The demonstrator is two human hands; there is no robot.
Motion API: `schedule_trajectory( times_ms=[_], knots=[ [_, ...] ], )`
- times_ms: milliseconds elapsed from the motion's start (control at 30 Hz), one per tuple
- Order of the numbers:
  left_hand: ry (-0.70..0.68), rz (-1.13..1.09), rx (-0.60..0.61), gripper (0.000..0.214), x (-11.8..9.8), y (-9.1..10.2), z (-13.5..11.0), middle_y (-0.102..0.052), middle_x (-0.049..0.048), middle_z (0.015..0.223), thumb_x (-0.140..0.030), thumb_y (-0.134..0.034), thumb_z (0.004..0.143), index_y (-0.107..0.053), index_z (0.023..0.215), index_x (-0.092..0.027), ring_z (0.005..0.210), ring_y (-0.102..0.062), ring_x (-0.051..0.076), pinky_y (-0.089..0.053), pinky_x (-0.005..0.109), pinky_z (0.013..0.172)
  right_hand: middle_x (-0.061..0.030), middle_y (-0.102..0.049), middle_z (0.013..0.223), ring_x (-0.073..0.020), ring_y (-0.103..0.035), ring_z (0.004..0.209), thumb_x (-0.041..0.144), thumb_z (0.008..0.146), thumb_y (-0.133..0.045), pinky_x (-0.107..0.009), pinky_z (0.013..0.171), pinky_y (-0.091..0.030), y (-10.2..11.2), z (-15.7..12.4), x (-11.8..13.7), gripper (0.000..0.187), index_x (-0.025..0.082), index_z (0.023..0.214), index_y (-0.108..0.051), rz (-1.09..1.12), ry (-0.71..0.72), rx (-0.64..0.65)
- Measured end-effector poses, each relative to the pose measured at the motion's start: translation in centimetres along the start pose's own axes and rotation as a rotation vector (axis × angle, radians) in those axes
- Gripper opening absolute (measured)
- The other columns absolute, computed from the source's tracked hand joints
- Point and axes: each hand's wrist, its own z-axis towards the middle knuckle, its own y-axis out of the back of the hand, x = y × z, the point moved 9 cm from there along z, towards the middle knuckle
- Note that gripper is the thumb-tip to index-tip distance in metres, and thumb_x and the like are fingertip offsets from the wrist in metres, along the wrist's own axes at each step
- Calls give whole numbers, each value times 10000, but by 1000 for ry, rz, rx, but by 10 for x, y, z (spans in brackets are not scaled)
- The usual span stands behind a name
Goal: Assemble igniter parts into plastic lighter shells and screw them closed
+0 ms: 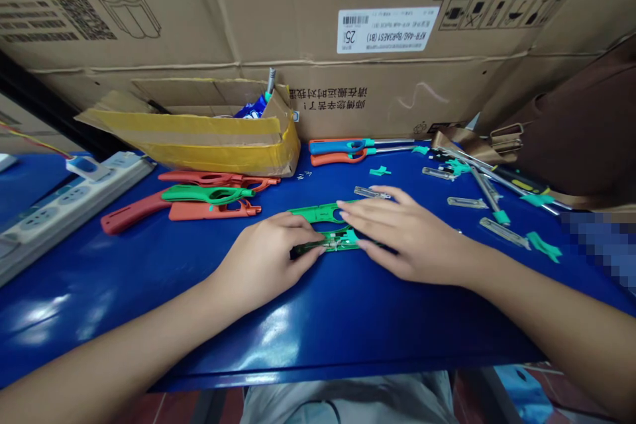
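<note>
A green plastic handle shell (pixel 320 214) lies flat on the blue table (pixel 322 318), with small metal parts set inside it. My left hand (pixel 271 258) grips the shell's near left end, fingers curled and pinching its edge. My right hand (pixel 405 232) rests on the shell's right end, fingers stretched out and pressing down on it. Both forearms reach in from the near edge.
Red and green handle halves (pixel 199 202) lie left of the hands. A taped cardboard tray (pixel 209 136) and a white power strip (pixel 69 195) sit at the left. Finished blue and orange lighters (pixel 348 149), metal tubes and green clips (pixel 497 212) are scattered right. Large cartons (pixel 318 26) wall the back.
</note>
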Motion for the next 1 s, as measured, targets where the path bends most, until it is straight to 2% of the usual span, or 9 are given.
schedule_trajectory(
  times_ms=[100, 167, 267, 400, 567, 733, 800, 900, 1000],
  knots=[
    [-14, 17, -28, 191, 0, 5, 0, -762, 34, 1019, -293, -658, 944, -766, 1087, -224, 953, -699, 236, -579, 372, 824, -90, -738, 1186, -246, -649, 1095, 219, 1007, -499, -455, 995, -430, 12, -2, -22, 256, 162, 1166, -692, 8, -103, -57],
    [-65, 20, -45, 176, -4, 8, 0, -755, 37, 1041, -278, -631, 964, -759, 1068, -219, 966, -682, 231, -575, 384, 858, -58, -741, 1014, -218, -652, 955, 219, 983, -540, -400, 890, -452, 13, -4, -30, 164, 183, 1001, -699, 69, -142, -17],
    [-191, 3, -31, 204, -15, 6, 0, -735, 53, 1104, -235, -585, 992, -737, 1127, -213, 1016, -660, 224, -565, 381, 896, -15, -711, 917, -182, -635, 883, 199, 940, -609, -350, 854, -450, 7, -4, -31, 53, 198, 915, -657, 214, -151, 73],
    [-304, 26, 25, 276, -25, -5, -2, -707, 79, 1183, -180, -523, 1016, -693, 1232, -204, 1083, -646, 237, -564, 390, 915, 3, -705, 915, -172, -630, 867, 156, 923, -631, -332, 846, -447, -5, -3, -29, 54, 206, 907, -641, 298, -169, 146],
    [-299, -7, 34, 288, -22, -12, -3, -697, 84, 1187, -156, -501, 1022, -673, 1252, -188, 1084, -643, 233, -569, 381, 913, -1, -700, 918, -175, -635, 864, 145, 931, -621, -326, 818, -452, -12, -3, -29, 70, 208, 904, -639, 324, -175, 170],
    [-276, -33, -22, 261, -18, -5, -1, -688, 81, 1215, -200, -538, 1017, -670, 1242, -195, 1118, -639, 221, -554, 368, 963, -37, -693, 962, -176, -637, 903, 206, 977, -577, -314, 843, -477, 8, -1, -41, 87, 201, 967, -664, 384, -200, -22],
    [-236, -20, -54, 242, -12, 2, 1, -695, 82, 1197, -224, -551, 1010, -682, 1209, -183, 1109, -637, 227, -550, 378, 968, -72, -694, 1036, -213, -627, 993, 198, 990, -545, -363, 904, -463, 13, -2, -48, 147, 198, 1034, -686, 275, -202, -85],
    [-133, 50, -88, 242, 5, 11, 6, -708, 89, 1149, -235, -528, 1009, -700, 1163, -162, 1063, -643, 243, -550, 420, 959, -96, -674, 1197, -279, -585, 1109, 156, 986, -526, -443, 913, -417, 4, -5, -54, 252, 244, 1128, -715, 40, -203, -40],
    [-57, 105, -71, 262, 20, 11, 9, -713, 100, 1122, -246, -504, 1007, -718, 1120, -145, 1035, -652, 258, -552, 453, 961, -86, -657, 1256, -292, -570, 1156, 155, 984, -544, -459, 920, -380, -7, -7, -57, 270, 284, 1134, -727, -26, -217, -8]
  ],
)
